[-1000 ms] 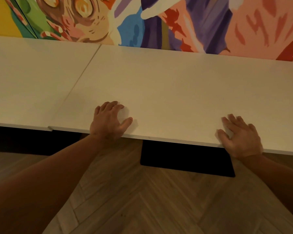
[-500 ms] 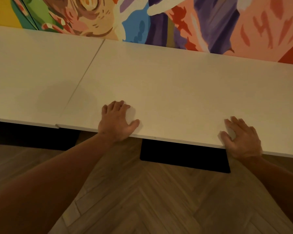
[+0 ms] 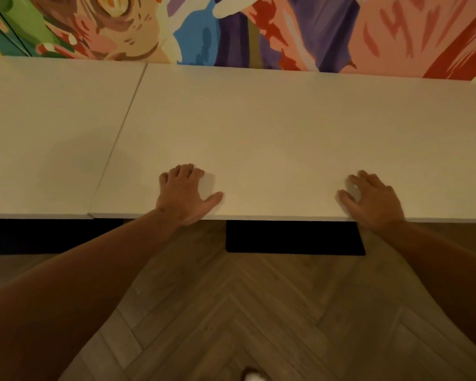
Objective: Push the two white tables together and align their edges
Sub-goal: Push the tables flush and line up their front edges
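Two white tables stand side by side against a painted wall. The left table (image 3: 47,138) and the right table (image 3: 286,127) touch along a thin seam running from the back edge down to the front edge. At the front, the right table's corner sits a hair nearer to me than the left table's edge. My left hand (image 3: 183,195) lies flat on the right table near its front edge, fingers spread. My right hand (image 3: 374,200) rests flat on the same table further right, its palm over the front edge.
A colourful mural (image 3: 231,28) covers the wall right behind both tables. A black table foot (image 3: 294,237) shows under the right table, and a dark base (image 3: 39,235) under the left one. Herringbone wood floor (image 3: 231,312) lies below me.
The right table's front edge has come closer in line with the left table's; the step at the seam is smaller. My hands sit nearer together on the table, and my view has shifted.
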### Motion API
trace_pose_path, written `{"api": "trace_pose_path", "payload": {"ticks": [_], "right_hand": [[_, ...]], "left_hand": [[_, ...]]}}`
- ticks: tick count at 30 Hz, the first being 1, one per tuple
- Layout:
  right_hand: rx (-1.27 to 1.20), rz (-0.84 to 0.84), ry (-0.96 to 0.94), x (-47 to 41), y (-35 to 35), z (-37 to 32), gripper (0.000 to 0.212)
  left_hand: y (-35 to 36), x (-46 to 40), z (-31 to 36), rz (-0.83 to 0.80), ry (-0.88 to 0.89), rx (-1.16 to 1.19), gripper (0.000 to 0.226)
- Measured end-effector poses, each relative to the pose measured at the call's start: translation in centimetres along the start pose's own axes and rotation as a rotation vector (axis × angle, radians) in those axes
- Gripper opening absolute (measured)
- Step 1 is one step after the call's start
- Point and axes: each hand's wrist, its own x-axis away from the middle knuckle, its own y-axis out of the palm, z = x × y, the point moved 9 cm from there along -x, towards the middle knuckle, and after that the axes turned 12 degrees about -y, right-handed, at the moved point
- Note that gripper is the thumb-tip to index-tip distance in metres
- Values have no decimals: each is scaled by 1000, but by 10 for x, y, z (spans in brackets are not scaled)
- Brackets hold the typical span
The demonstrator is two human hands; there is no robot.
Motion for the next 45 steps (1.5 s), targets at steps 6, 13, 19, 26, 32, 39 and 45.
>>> {"api": "trace_pose_path", "payload": {"ticks": [6, 13, 19, 26, 32, 39, 45], "right_hand": [[-44, -20, 103, -8, -5, -4, 60], [-211, -195, 170, 18, 1, -60, 52], [-836, -84, 146, 33, -15, -163, 28], [-1260, -390, 340, 20, 4, -283, 50], [-1701, -562, 880, 22, 53, -361, 67], [-1796, -458, 1121, 28, 96, -444, 36], [-1889, -261, 1144, 5, 113, -476, 40]], "left_hand": [[2, -7, -2, -75, 14, -12, 94], [8, 13, -7, -336, -71, 69, 82], [-17, 47, -16, -365, -318, 536, 41], [-38, 87, -104, -304, -975, 1045, 31], [-6, 108, -154, -452, -1413, 1547, 38], [17, 78, -186, -442, -1434, 1794, 51], [26, 82, -192, -562, -1389, 1869, 44]]}}
